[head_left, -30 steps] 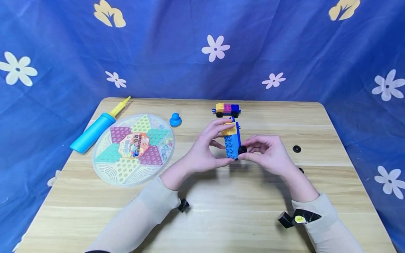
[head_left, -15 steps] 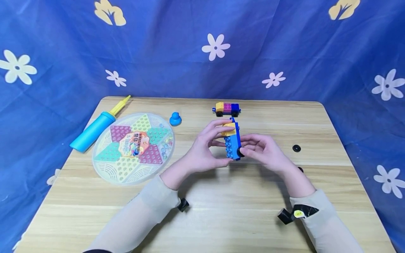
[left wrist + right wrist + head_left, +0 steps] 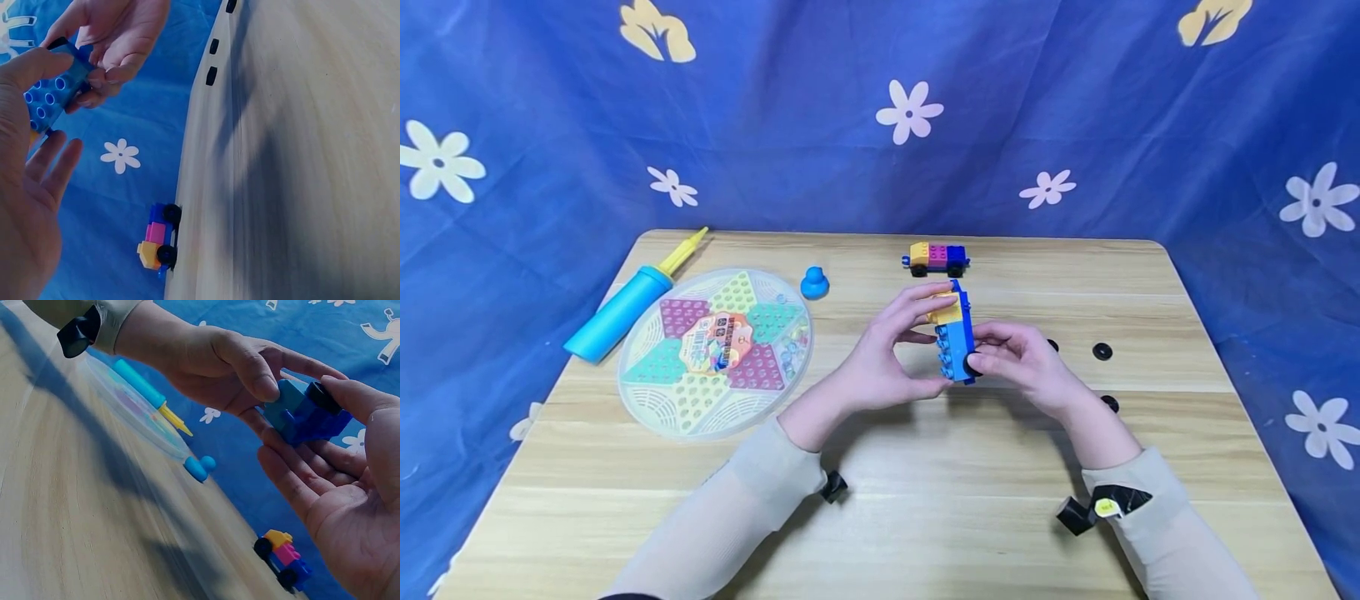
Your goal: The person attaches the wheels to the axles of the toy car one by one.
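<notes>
My left hand (image 3: 891, 350) grips a toy block car (image 3: 957, 346) held up over the table, its long side upright. Its light blue and yellow bricks sit on a dark blue base, with studs facing left. At its lower right my right hand (image 3: 1026, 362) pinches a black wheel (image 3: 322, 397) against the base, thumb on the wheel's face. In the left wrist view the car's studded side (image 3: 53, 94) shows between the fingers of both hands. Loose black wheels (image 3: 1102, 352) lie on the table to the right of my right hand.
Behind the hands stands a second block car (image 3: 937, 259) with black wheels. A blue knobbed piece (image 3: 815, 283), a round Chinese checkers board (image 3: 643, 408) and a blue and yellow hand pump (image 3: 617, 315) lie left on the wooden table (image 3: 925, 517). A blue flowered cloth (image 3: 805, 117) hangs behind.
The car has turned slightly, so its studs face further left. My right thumb has moved over the wheel. Another loose wheel shows beside my right hand.
</notes>
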A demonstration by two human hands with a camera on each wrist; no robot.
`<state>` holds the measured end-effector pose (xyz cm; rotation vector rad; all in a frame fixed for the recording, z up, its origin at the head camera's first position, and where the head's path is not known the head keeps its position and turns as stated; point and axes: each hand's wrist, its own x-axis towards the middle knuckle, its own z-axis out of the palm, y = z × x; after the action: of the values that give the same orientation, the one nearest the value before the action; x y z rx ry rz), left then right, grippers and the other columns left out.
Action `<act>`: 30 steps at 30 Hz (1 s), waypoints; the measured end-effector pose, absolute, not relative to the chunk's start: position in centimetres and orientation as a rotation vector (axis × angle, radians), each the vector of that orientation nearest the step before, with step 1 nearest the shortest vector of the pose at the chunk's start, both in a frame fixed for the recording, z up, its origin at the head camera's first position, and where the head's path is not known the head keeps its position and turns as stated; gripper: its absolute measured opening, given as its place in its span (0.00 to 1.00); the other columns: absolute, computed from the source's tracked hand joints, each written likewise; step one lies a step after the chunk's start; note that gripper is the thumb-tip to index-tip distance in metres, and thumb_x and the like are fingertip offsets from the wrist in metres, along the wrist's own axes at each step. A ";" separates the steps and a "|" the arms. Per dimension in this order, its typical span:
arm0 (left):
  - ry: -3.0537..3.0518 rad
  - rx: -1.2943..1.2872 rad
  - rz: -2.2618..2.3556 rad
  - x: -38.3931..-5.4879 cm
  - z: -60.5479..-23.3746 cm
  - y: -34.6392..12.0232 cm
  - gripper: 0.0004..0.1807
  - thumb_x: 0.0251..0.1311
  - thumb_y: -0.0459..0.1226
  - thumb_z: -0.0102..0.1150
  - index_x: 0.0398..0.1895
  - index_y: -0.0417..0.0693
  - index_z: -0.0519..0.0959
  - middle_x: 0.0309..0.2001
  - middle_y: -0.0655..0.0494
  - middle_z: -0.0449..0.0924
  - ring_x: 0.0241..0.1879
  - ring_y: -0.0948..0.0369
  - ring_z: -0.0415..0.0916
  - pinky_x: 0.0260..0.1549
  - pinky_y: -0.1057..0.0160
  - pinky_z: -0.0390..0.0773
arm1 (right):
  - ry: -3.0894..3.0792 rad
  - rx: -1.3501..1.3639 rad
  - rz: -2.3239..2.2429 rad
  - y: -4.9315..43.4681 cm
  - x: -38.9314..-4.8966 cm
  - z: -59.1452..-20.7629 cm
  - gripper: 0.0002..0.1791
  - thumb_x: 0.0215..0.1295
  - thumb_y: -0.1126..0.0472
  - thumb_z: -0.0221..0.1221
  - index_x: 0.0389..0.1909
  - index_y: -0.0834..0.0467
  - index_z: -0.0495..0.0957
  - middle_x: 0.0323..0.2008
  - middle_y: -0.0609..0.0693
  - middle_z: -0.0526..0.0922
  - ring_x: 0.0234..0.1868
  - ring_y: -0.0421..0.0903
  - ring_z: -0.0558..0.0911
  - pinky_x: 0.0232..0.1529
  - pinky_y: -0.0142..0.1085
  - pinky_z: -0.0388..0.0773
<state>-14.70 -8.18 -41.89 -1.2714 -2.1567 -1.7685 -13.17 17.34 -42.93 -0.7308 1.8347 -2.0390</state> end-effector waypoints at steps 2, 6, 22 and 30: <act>-2.140 -1.267 -1.799 -14.7 -41.9 -8.1 0.55 0.43 0.25 0.85 0.78 0.45 0.68 0.79 0.53 0.61 0.70 0.52 0.70 0.55 0.53 0.85 | 1.847 -0.729 -2.059 17.3 -13.1 -43.0 0.21 0.73 0.71 0.61 0.61 0.79 0.73 0.51 0.58 0.87 0.52 0.48 0.88 0.53 0.40 0.86; -2.096 -1.205 -1.980 -14.6 -41.7 -7.8 0.55 0.49 0.22 0.80 0.81 0.45 0.62 0.79 0.51 0.61 0.70 0.48 0.71 0.58 0.49 0.83 | 1.922 -0.726 -2.093 17.0 -12.9 -42.8 0.21 0.70 0.74 0.64 0.59 0.78 0.74 0.49 0.58 0.86 0.49 0.48 0.88 0.51 0.39 0.86; -2.141 -0.826 -2.280 -15.2 -41.4 -6.3 0.32 0.69 0.26 0.67 0.74 0.48 0.71 0.53 0.43 0.80 0.45 0.50 0.86 0.45 0.56 0.88 | 2.062 -0.724 -2.076 16.3 -13.4 -43.3 0.24 0.63 0.78 0.69 0.60 0.75 0.75 0.50 0.65 0.84 0.46 0.50 0.88 0.48 0.40 0.87; -2.183 -0.749 -2.287 -15.5 -41.5 -7.2 0.30 0.72 0.28 0.65 0.74 0.51 0.73 0.57 0.43 0.78 0.44 0.49 0.87 0.29 0.64 0.83 | 2.188 -0.749 -1.965 18.4 -14.3 -42.9 0.24 0.61 0.78 0.71 0.59 0.74 0.79 0.52 0.71 0.84 0.49 0.58 0.88 0.50 0.43 0.87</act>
<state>-15.45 -7.20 -41.52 -0.7495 -2.1829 -2.2872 -14.28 18.42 -42.86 -0.7494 2.1877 -1.9654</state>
